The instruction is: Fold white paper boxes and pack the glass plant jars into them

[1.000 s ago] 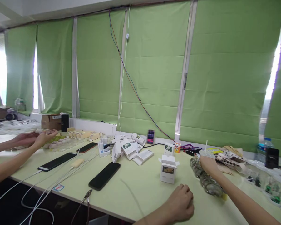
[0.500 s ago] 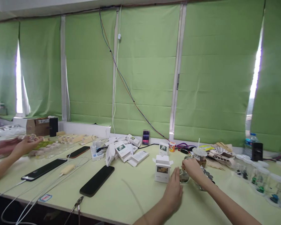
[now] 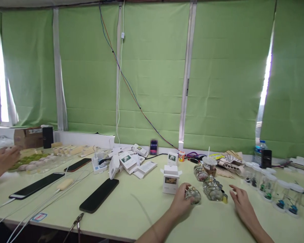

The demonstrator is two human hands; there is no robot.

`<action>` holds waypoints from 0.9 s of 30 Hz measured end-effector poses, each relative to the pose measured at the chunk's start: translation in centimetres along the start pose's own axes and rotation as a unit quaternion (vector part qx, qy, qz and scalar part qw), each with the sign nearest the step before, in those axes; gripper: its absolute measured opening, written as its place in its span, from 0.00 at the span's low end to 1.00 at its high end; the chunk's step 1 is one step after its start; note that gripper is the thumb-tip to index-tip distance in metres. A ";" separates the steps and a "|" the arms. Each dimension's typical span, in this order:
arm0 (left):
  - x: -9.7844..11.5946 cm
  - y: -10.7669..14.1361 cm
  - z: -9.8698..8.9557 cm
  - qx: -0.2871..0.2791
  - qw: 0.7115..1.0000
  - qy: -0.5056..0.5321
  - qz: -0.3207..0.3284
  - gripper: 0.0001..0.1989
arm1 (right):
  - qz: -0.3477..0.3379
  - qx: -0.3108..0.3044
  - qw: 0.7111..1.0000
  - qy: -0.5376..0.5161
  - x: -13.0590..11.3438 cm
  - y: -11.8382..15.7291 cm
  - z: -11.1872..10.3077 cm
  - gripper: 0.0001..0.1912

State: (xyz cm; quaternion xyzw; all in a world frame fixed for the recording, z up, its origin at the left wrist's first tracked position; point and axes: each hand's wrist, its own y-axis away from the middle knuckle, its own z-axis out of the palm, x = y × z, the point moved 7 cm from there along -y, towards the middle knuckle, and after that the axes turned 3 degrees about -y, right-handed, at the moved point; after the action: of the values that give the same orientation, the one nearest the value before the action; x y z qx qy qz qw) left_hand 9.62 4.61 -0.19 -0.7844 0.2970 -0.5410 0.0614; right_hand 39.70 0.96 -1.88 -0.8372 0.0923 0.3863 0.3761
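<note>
My left hand (image 3: 181,202) has its fingers round a small, rounded clear glass ornament (image 3: 194,195) with a gold-coloured top, low over the table. To the right, my right hand (image 3: 243,205) holds nothing, its fingers apart above the tabletop. Between the two hands lies a row of similar glass ornaments (image 3: 212,189), and another group (image 3: 200,172) sits just behind. Close behind my left hand stands an open white box (image 3: 170,185) with a picture on its front and its flaps spread.
Flattened white boxes (image 3: 128,162) lie heaped at the back. Phones (image 3: 99,195), cables and pliers (image 3: 76,222) occupy the left. Lidded clear jars (image 3: 280,197) line the right, near a drink cup (image 3: 209,162). Another person's hand (image 3: 5,161) is at far left; another hand shows at the right edge.
My right hand has left the ornaments and moved right, now open. My left hand has closed on a glass ornament beside the box. The view has turned slightly right.
</note>
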 end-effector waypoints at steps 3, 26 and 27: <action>0.8 0.3 0.3 -0.034 0.999 -0.019 0.022 0.32 | 0.017 -0.054 0.997 -0.049 2.1 0.1 1.1 0.27; 0.1 0.4 0.9 -0.064 0.997 -0.046 0.010 0.19 | 0.138 -0.047 0.963 -0.226 0.3 3.7 0.0 0.21; 0.2 0.5 1.0 -0.071 0.997 -0.033 0.006 0.20 | 0.146 -0.061 0.956 -0.245 0.0 4.3 0.1 0.21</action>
State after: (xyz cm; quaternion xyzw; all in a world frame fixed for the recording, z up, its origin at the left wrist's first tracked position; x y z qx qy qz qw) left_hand 10.32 3.94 -0.64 -0.8023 0.3371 -0.4922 0.0180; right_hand 37.76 -1.93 -4.34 -0.7153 0.0950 0.6355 0.2748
